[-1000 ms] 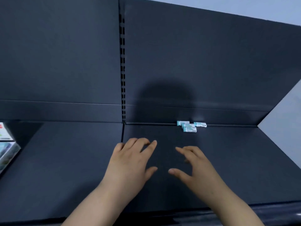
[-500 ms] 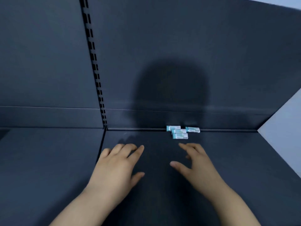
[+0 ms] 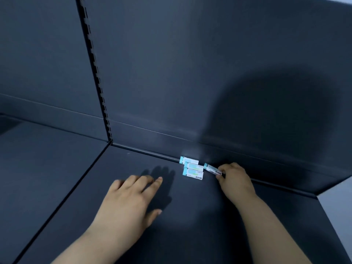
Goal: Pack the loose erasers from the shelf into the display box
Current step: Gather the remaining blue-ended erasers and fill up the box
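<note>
Three small white-and-teal erasers (image 3: 192,169) lie together on the dark shelf (image 3: 95,187), close to its back wall. A fourth eraser (image 3: 211,168) sits just to their right, and my right hand (image 3: 235,182) pinches its right end between thumb and fingertips. My left hand (image 3: 129,201) hovers flat over the shelf to the left of the pile, fingers spread, holding nothing. No display box is in view.
The dark back panel (image 3: 190,73) rises right behind the erasers. A slotted upright (image 3: 95,73) and a seam (image 3: 72,189) divide the shelf into two bays. The shelf ends at the right (image 3: 323,193) against a pale wall.
My right hand reached forward to the back of the shelf and closed on the rightmost eraser. My left hand moved forward a little, and the view swung closer and to the left.
</note>
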Action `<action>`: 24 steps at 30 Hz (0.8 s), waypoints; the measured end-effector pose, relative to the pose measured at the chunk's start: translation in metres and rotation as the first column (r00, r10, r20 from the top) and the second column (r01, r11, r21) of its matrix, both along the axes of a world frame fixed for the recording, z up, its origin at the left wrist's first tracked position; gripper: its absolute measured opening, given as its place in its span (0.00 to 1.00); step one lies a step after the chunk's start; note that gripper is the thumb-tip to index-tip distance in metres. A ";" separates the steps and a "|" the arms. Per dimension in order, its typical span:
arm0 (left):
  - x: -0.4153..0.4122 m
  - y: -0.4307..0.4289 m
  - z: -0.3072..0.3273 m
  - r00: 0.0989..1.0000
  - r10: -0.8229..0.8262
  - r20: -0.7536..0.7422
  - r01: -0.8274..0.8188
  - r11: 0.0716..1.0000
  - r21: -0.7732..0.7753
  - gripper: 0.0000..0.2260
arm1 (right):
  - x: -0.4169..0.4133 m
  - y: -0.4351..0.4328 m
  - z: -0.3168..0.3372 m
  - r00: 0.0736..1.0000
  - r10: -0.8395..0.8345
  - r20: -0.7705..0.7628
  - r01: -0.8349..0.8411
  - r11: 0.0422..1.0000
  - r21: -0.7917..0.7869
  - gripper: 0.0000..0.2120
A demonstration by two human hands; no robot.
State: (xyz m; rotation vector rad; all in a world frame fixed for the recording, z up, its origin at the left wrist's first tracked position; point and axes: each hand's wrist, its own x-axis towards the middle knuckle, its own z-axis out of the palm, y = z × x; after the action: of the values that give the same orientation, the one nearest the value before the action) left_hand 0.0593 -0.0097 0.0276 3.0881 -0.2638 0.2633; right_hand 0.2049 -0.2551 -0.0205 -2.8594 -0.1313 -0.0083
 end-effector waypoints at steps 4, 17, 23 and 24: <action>0.006 -0.018 0.000 0.999 -0.027 -0.021 0.027 1.000 -0.006 0.31 | -0.017 -0.002 0.010 0.998 -0.025 -0.052 0.031 0.993 0.112 0.10; 0.035 -0.035 -0.038 0.954 -0.192 -0.231 0.146 0.969 -0.201 0.25 | -0.119 0.041 0.008 0.962 0.189 -0.196 -0.102 0.918 0.383 0.05; 0.064 -0.025 -0.044 0.958 -0.215 -0.191 0.152 0.942 -0.299 0.23 | -0.122 0.041 0.009 0.977 0.173 -0.126 -0.153 0.976 0.157 0.09; 0.074 -0.025 -0.043 0.963 -0.214 -0.164 0.166 0.949 -0.268 0.24 | -0.121 0.042 0.009 0.965 0.244 -0.097 -0.224 0.957 0.182 0.13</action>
State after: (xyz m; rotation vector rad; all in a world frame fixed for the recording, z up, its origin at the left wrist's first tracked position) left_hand 0.1336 -0.0352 -0.0150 2.7846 -0.4780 -0.0076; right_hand 0.0843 -0.2132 -0.0119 -2.6486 -0.4239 0.1895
